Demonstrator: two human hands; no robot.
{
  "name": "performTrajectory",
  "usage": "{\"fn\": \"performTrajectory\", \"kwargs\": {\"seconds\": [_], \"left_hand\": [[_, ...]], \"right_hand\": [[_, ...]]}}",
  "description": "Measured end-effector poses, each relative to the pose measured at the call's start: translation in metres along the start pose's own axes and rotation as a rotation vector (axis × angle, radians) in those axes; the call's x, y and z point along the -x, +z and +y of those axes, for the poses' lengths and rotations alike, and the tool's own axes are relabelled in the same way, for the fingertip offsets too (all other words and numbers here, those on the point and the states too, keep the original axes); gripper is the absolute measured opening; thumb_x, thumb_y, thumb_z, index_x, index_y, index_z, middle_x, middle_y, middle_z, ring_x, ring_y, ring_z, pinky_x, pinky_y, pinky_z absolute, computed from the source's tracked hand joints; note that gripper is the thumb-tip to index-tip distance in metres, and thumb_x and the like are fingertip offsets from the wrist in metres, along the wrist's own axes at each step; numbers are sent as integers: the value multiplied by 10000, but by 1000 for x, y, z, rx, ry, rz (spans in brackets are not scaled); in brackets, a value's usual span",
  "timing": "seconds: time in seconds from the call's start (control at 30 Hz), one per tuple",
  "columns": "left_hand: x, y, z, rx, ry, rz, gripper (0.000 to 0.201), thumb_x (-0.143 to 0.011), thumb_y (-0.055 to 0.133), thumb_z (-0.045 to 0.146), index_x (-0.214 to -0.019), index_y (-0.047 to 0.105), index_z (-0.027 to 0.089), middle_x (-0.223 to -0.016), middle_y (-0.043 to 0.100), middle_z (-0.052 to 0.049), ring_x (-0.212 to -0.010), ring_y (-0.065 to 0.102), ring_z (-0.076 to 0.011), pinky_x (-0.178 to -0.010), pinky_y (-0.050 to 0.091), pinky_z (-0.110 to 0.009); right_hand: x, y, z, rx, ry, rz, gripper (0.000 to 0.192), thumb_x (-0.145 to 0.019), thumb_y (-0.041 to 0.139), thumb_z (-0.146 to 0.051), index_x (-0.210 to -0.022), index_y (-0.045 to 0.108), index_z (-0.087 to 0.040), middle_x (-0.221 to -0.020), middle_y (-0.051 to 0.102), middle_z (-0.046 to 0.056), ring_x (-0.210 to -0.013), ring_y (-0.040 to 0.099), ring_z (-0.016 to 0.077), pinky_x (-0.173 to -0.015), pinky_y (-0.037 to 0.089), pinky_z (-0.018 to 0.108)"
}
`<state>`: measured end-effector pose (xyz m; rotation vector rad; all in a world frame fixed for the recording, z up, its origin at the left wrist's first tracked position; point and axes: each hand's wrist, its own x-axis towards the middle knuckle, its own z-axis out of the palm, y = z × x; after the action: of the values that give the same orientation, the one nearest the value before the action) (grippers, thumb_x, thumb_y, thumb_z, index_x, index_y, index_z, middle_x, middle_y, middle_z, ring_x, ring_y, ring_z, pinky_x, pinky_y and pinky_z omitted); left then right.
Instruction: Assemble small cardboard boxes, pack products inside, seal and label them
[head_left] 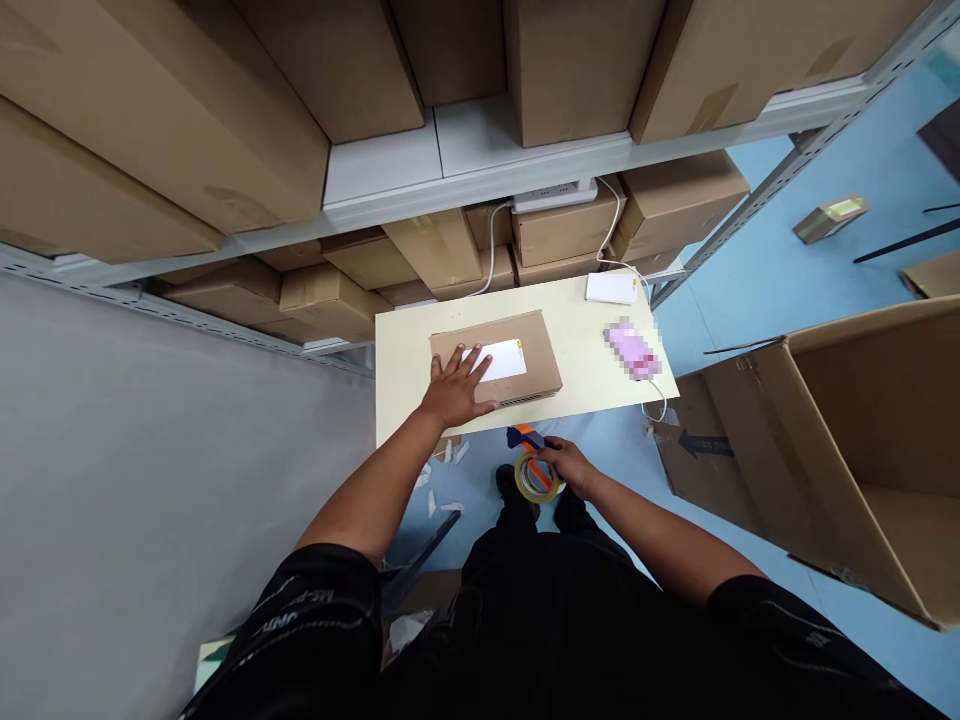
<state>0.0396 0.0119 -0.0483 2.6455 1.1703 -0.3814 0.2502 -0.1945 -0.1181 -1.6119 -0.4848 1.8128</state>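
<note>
Cardboard parcel point(499, 358) under flat left hand point(454, 388); right hand point(570, 464) grips tape dispenser point(535, 468).

A small pale counter point(577, 370) is hemmed in behind by shelving point(480, 165) packed with cardboard boxes point(187, 120), so no passage is left at its far edge. The middle of the counter is taken up by a flat cardboard parcel point(499, 358), on which the left hand point(456, 388) is pressed. Bare surface is left to the right of the parcel, up to a blurred pink object point(632, 351), a white block point(611, 288) and a trailing cable point(654, 395). The near edge is open, where the right hand point(571, 465) is held with a tape dispenser point(536, 470). The right side is blocked by a large open carton point(847, 450); the left is bounded by a grey wall point(150, 480).
</note>
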Motion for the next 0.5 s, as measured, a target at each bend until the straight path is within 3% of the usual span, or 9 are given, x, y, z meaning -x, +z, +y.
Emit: {"fn": "performTrajectory", "kwargs": {"seconds": [0.23,0.37,0.5], "left_hand": [[2,2,-2,63,8,54,999,-852,577,751,-1657,204,292,-1740,113,-84,-1600,31,-377,-1237,-31,-663],[7,5,-2,101,-9,153,968,-832,659,696,-1625,312,262,-1726,177,-116,-1597,88,-373,-1260,-22,-622],[15,11,2,128,-102,265,828,-895,622,627,-1584,388,232,-1712,226,-132,-1598,116,-350,-1275,26,-582]], "right_hand": [[6,-13,1,70,-95,-39,336,-664,791,-328,-981,745,-227,-844,741,-17,-816,676,218,-789,517,322],[10,-28,8,149,-145,60,352,-669,798,-340,-999,729,-238,-856,722,-25,-811,662,216,-771,509,319],[9,-36,10,181,-157,142,391,-663,804,-363,-1024,714,-242,-874,715,-21,-819,654,219,-768,505,322]]}}
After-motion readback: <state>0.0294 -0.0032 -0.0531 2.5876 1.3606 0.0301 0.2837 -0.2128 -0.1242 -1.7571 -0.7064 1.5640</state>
